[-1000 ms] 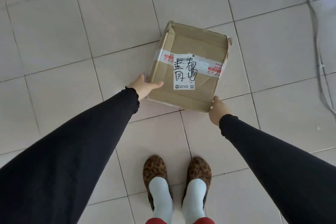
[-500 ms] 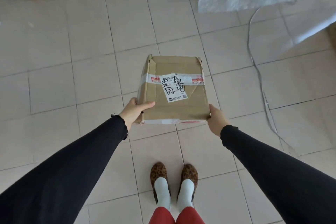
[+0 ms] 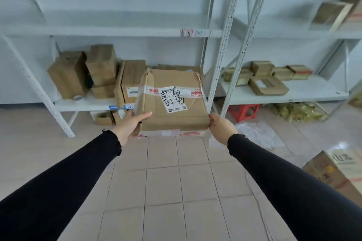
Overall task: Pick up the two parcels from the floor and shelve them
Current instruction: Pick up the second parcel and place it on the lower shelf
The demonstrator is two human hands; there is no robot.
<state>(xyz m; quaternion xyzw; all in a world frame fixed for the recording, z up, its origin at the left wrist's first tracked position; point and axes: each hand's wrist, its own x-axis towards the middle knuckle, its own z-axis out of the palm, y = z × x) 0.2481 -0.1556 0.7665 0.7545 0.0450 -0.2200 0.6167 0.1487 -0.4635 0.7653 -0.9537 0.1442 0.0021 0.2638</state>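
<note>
A: Biggest first. What stands ahead?

B: White metal shelving (image 3: 223,49) along the wall, two bays side by side. The left bay's lower shelf (image 3: 86,103) carries upright brown cartons (image 3: 82,72), crowded together. The right bay's lower shelf (image 3: 305,94) carries flatter small boxes (image 3: 268,78), some stacked. One tilted box (image 3: 331,15) sits on the upper right shelf, blurred.

A: Floor?

B: Pale tiles (image 3: 166,182). A large printed carton (image 3: 340,170) at the right edge. A red stool (image 3: 244,110) under the right bay, crumpled clear plastic (image 3: 258,135) just in front of it.

A: The parcel?

B: A flat cardboard parcel (image 3: 172,103) held in the air at mid-frame, in front of the left bay's lower shelf, clear of the floor. Top face toward the camera, white tape across it, a white label (image 3: 173,99) with black handwritten marks.

A: Hands?

B: Both arms outstretched in black sleeves. The left hand (image 3: 130,123) grips the near left corner, thumb lying on top, fingers underneath. The right hand (image 3: 220,126) clasps the near right corner, fingers curled round the edge. Second parcel: cannot tell which it is.
</note>
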